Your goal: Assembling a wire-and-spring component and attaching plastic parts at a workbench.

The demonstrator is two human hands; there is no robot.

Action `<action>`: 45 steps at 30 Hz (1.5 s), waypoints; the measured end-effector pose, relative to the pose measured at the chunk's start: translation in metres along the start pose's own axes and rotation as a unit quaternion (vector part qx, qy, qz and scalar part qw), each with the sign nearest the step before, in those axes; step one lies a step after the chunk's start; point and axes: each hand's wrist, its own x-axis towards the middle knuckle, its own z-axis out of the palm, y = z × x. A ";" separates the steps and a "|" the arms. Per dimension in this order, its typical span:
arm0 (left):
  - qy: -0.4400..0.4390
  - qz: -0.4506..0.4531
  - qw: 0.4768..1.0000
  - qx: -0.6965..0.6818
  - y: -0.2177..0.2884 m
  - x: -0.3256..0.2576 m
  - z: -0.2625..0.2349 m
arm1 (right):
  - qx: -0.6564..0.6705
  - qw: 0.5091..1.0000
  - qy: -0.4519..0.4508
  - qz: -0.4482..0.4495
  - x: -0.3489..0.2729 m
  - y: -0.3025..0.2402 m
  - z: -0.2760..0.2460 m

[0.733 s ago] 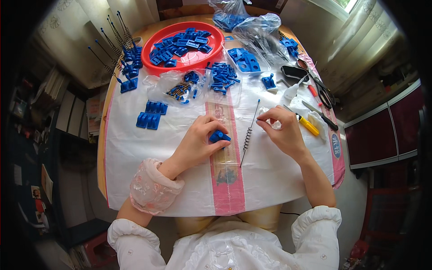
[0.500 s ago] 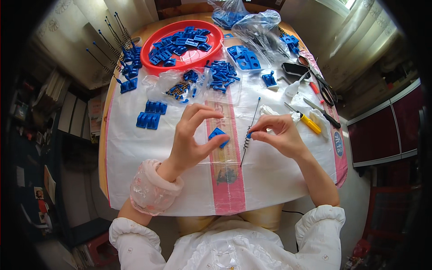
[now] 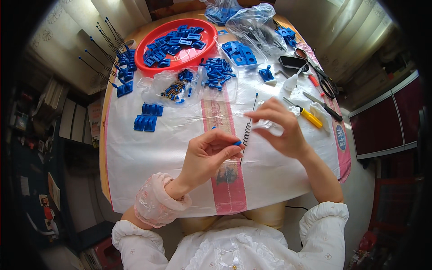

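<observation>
My left hand (image 3: 209,153) is closed in a pinch on a small blue plastic piece (image 3: 237,143). Right against that piece is a black coil spring (image 3: 247,132) on a thin upright wire with a blue tip. To the spring's right, my right hand (image 3: 283,128) has its thumb and fingers apart, slightly blurred, with nothing visible between them. A sliver of blue plastic (image 3: 213,128) shows behind my left hand; most of it is hidden.
A red tray (image 3: 139,56) of blue parts stands at the back. Bags of small parts, a clear box (image 3: 263,60) and blue pegs (image 3: 218,72) lie nearer. At right are a yellow-handled screwdriver (image 3: 311,118), a knife (image 3: 333,112) and scissors (image 3: 330,87); blue stands with springs (image 3: 125,87) at left.
My left hand has moved right and down and closed on the small blue piece by the spring. My right hand has let go, opened and lifted away slightly.
</observation>
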 end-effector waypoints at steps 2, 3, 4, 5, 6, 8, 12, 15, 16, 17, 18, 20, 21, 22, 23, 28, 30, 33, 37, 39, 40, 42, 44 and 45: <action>0.020 0.012 0.999 0.034 -0.001 0.002 0.000 | -0.202 0.979 0.003 -0.022 0.000 0.018 -0.004; 0.033 0.018 0.998 0.049 -0.005 0.003 -0.001 | -0.221 0.975 -0.014 -0.028 -0.002 0.024 0.000; 0.046 0.023 0.997 0.064 -0.007 0.005 -0.002 | -0.239 0.970 -0.031 -0.034 -0.005 0.029 0.004; 0.048 0.024 0.996 0.066 -0.008 0.006 -0.002 | -0.258 0.964 -0.048 -0.041 -0.006 0.033 0.007; 0.050 0.024 0.996 0.069 -0.009 0.006 -0.003 | -0.280 0.957 -0.064 -0.051 -0.007 0.035 0.008; 0.048 0.021 0.996 0.073 -0.009 0.006 -0.004 | -0.324 0.939 -0.095 -0.071 -0.008 0.037 0.010; 0.046 0.034 0.996 0.075 -0.004 0.004 -0.005 | -0.344 0.930 -0.098 -0.090 -0.007 0.037 0.009; 0.064 0.071 0.994 0.053 -0.004 0.006 -0.004 | -0.331 0.936 -0.063 -0.102 -0.004 0.035 0.002; 0.070 0.086 0.993 0.042 -0.005 0.007 -0.004 | -0.320 0.941 -0.039 -0.104 -0.003 0.034 -0.001; 0.076 0.092 0.992 0.038 -0.005 0.008 -0.005 | -0.310 0.945 -0.016 -0.106 -0.002 0.032 -0.005; 0.081 0.098 0.991 0.035 -0.005 0.010 -0.006 | -0.297 0.949 0.007 -0.107 0.000 0.031 -0.008; 0.097 0.110 0.989 0.036 -0.004 0.011 -0.011 | -0.271 0.955 0.051 -0.109 0.003 0.028 -0.015; 0.108 0.115 0.987 0.041 -0.003 0.011 -0.014 | -0.261 0.956 0.072 -0.113 0.006 0.025 -0.020; 0.119 0.120 0.985 0.045 -0.002 0.011 -0.017 | -0.255 0.957 0.096 -0.102 0.007 0.024 -0.022; 0.139 0.133 0.981 0.038 -0.001 0.013 -0.019 | -0.248 0.957 0.120 -0.091 0.007 0.023 -0.023; 0.154 0.127 0.979 0.037 -0.002 0.017 -0.025 | -0.250 0.947 0.193 -0.057 0.005 0.023 -0.021; 0.148 0.121 0.981 0.034 -0.002 0.016 -0.024 | -0.251 0.947 0.192 -0.058 0.005 0.022 -0.017; 0.137 0.117 0.983 0.037 -0.003 0.015 -0.024 | -0.252 0.947 0.189 -0.053 0.004 0.023 -0.015; 0.131 0.114 0.984 0.032 -0.003 0.014 -0.023 | -0.256 0.948 0.181 -0.051 0.004 0.024 -0.013; 0.129 0.115 0.984 0.034 -0.004 0.014 -0.022 | -0.256 0.948 0.182 -0.048 0.003 0.025 -0.013; 0.126 0.117 0.984 0.037 -0.004 0.014 -0.023 | -0.255 0.948 0.183 -0.047 0.003 0.025 -0.013; 0.125 0.117 0.985 0.039 -0.004 0.014 -0.023 | -0.264 0.946 0.179 -0.048 0.003 0.025 -0.014; 0.125 0.116 0.985 0.035 -0.004 0.013 -0.022 | -0.269 0.945 0.178 -0.049 0.003 0.025 -0.014; 0.125 0.117 0.985 0.034 -0.004 0.013 -0.022 | -0.269 0.945 0.179 -0.050 0.003 0.025 -0.013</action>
